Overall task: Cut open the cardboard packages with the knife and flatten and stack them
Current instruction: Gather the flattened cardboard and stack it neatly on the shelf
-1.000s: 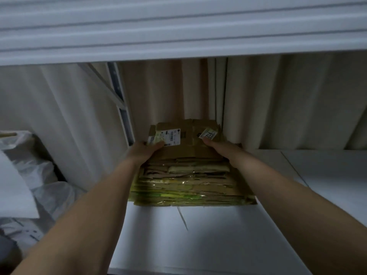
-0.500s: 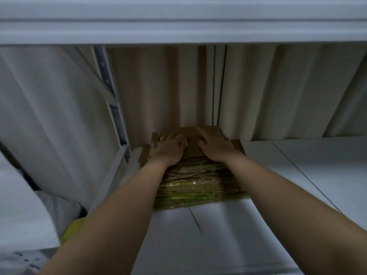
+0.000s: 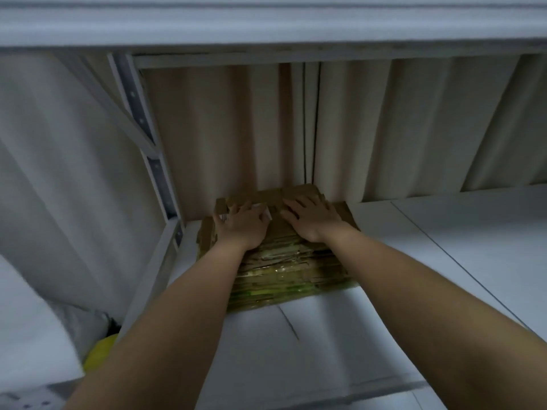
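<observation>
A thick stack of flattened brown cardboard packages [image 3: 284, 267] lies on a white shelf board [image 3: 296, 350], pushed back against a pale curtain. Green tape shows along the stack's lower layers. My left hand [image 3: 241, 226] lies flat on the top sheet at the left, partly covering a white shipping label. My right hand [image 3: 312, 216] presses flat on the top sheet at the right, fingers spread. No knife is in view.
A white shelf [image 3: 266, 22] hangs low overhead. A perforated metal upright [image 3: 154, 161] stands left of the stack. The pale curtain [image 3: 384, 128] backs the shelf. White bags [image 3: 35, 321] and something yellow [image 3: 102, 352] lie at the lower left.
Both hands went from gripping the stack's top edges to lying flat on top. The stack slid farther back toward the curtain, and the view tilted down and closer.
</observation>
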